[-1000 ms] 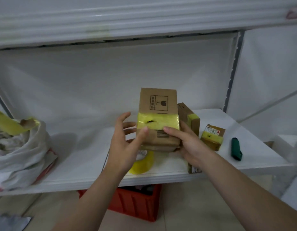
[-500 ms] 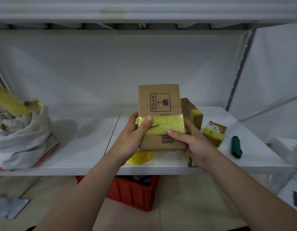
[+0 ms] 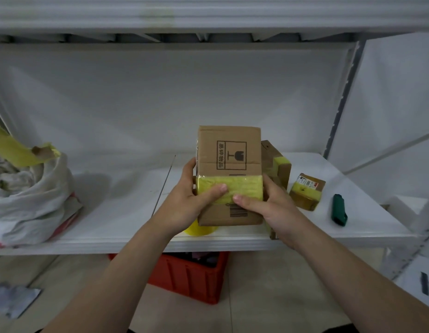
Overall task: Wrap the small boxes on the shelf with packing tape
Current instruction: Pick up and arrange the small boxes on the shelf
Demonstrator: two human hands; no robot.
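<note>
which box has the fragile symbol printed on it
The large box gripped by the left hand and right hand. The box behind it shows only yellow tape; the small box carries a sticker label.

Shelf (image 3: 126, 212) open between bag (image 3: 28, 200), left, and held box (image 3: 229, 152) with tape roll (image 3: 200, 230), centre. Right obstructed: tall taped box (image 3: 280, 164), small taped box (image 3: 307, 193), green cutter (image 3: 339, 210).

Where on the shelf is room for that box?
The widest bare patch of shelf lies between the bag and the left hand. A narrower one is right of the cutter. It is crowded right of the box, by a taped box and a smaller box, and under it, by the tape roll.
</note>
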